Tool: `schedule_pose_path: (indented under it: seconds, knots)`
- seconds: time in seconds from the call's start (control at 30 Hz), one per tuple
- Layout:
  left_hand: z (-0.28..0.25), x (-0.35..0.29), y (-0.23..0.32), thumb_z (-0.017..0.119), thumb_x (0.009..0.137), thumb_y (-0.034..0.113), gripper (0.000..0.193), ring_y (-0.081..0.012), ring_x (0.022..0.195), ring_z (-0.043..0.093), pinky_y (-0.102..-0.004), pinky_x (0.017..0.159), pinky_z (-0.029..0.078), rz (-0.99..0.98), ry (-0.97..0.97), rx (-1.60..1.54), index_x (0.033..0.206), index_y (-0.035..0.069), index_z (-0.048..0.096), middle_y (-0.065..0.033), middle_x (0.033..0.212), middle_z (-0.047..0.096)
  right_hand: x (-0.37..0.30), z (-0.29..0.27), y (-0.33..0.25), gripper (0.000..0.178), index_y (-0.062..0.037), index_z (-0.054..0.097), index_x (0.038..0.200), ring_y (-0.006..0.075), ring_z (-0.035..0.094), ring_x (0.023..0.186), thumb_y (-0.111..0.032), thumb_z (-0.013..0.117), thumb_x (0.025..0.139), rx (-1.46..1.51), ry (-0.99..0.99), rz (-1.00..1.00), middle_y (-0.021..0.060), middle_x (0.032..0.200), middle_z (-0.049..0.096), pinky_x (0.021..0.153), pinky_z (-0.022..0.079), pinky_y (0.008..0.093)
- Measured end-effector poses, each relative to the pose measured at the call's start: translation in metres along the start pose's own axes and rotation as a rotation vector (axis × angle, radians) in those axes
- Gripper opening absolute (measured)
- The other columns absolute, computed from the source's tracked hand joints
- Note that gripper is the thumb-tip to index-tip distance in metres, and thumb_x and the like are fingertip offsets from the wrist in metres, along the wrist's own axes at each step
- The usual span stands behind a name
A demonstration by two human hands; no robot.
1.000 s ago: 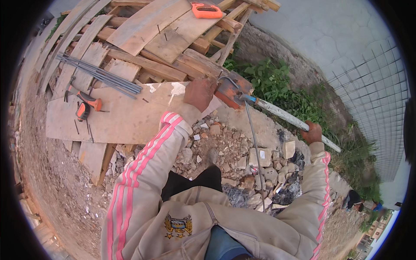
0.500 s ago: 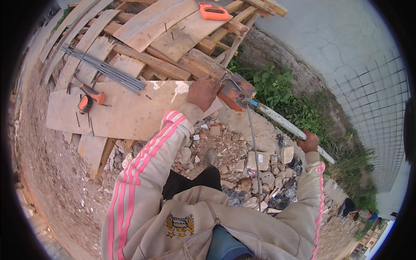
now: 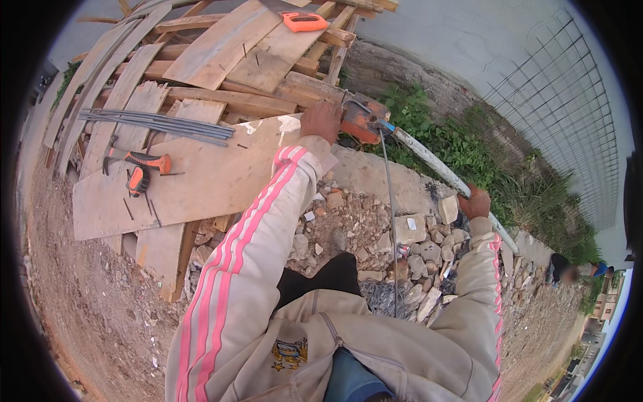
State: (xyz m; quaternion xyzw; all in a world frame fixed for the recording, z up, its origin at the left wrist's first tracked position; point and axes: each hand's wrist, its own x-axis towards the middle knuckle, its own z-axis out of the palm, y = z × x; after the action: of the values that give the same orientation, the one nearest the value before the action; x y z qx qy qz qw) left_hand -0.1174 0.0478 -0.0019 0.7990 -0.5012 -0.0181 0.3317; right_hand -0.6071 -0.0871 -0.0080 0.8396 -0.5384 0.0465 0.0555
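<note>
My right hand [image 3: 474, 202] is wrapped round a long white pipe [image 3: 431, 159] with a blue band near its far end. That end meets a rusty orange metal block [image 3: 362, 124] at the edge of the timber. A thin steel rod [image 3: 390, 208] runs from near my body up to the block, and a curved piece of rod shows on top of it. Against the block's left side, my left hand [image 3: 321, 121] is closed round the curved rod's end; its fingertips are partly hidden.
On the boards [image 3: 181, 181] lie several grey steel rods [image 3: 157, 125], a hammer [image 3: 137, 159], an orange-black tape measure [image 3: 138, 181], loose nails and an orange-handled saw [image 3: 305, 22]. Rubble [image 3: 415, 251] covers the ground. Plants [image 3: 462, 144] and wire mesh [image 3: 562, 114] stand right; a person [image 3: 560, 268] is beyond.
The view has shifted, so the boards and tools appear lower and further left. Both hands keep their holds, and the pipe stays at about the same angle to the block.
</note>
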Motion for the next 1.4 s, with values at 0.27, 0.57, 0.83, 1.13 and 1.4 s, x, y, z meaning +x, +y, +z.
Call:
schedule_pose_path:
  seconds: [0.27, 0.57, 0.83, 1.13, 1.4]
  knots:
    - [0.018, 0.011, -0.016, 0.062, 0.094, 0.031, 0.027, -0.0424, 0.095, 0.07, -0.0522, 0.084, 0.056, 0.011, 0.077, -0.01, 0.096, 0.009, 0.077, -0.0215, 0.094, 0.073, -0.085, -0.032, -0.075, 0.034, -0.0139, 0.076, 0.105, 0.0421, 0.071, 0.086, -0.035, 0.075, 0.078, -0.016, 0.151, 0.143, 0.0207, 0.088, 0.073, 0.078, 0.057, 0.0532]
    - [0.004, 0.01, -0.001, 0.062, 0.094, 0.033, 0.028, -0.0406, 0.098, 0.072, -0.0515, 0.086, 0.057, -0.075, -0.112, -0.071, 0.1, 0.01, 0.077, -0.0212, 0.102, 0.075, -0.15, -0.064, -0.147, 0.037, -0.0119, 0.074, 0.107, 0.0387, 0.073, 0.089, -0.038, 0.076, 0.081, -0.068, 0.057, 0.329, 0.0179, 0.096, 0.075, 0.08, 0.058, 0.0499]
    - [0.008, 0.019, -0.008, 0.061, 0.094, 0.034, 0.029, -0.0406, 0.101, 0.071, -0.0519, 0.088, 0.056, -0.077, -0.121, -0.065, 0.104, 0.012, 0.077, -0.0187, 0.105, 0.074, -0.178, -0.06, -0.192, 0.046, -0.0094, 0.073, 0.108, 0.0399, 0.073, 0.083, -0.048, 0.074, 0.084, -0.119, 0.104, 0.4, 0.0205, 0.087, 0.074, 0.075, 0.059, 0.0507]
    - [0.004, 0.016, -0.009, 0.059, 0.092, 0.032, 0.03, -0.0427, 0.099, 0.07, -0.0532, 0.09, 0.054, 0.026, -0.084, -0.02, 0.103, 0.011, 0.078, -0.0211, 0.105, 0.073, -0.158, -0.093, -0.116, 0.067, -0.0007, 0.06, 0.132, 0.0163, 0.059, 0.065, -0.059, 0.058, 0.1, 0.795, -0.484, 0.234, 0.0034, 0.07, 0.057, 0.061, 0.05, 0.036]
    - [-0.015, 0.012, -0.016, 0.062, 0.09, 0.033, 0.036, -0.0425, 0.1, 0.069, -0.0521, 0.091, 0.054, 0.044, -0.075, -0.077, 0.113, 0.009, 0.076, -0.0224, 0.106, 0.073, -0.152, -0.103, -0.118, 0.065, 0.0053, 0.062, 0.119, 0.047, 0.067, 0.092, -0.057, 0.056, 0.101, 0.5, -0.3, -0.012, 0.0323, 0.094, 0.067, 0.081, 0.051, 0.0517]
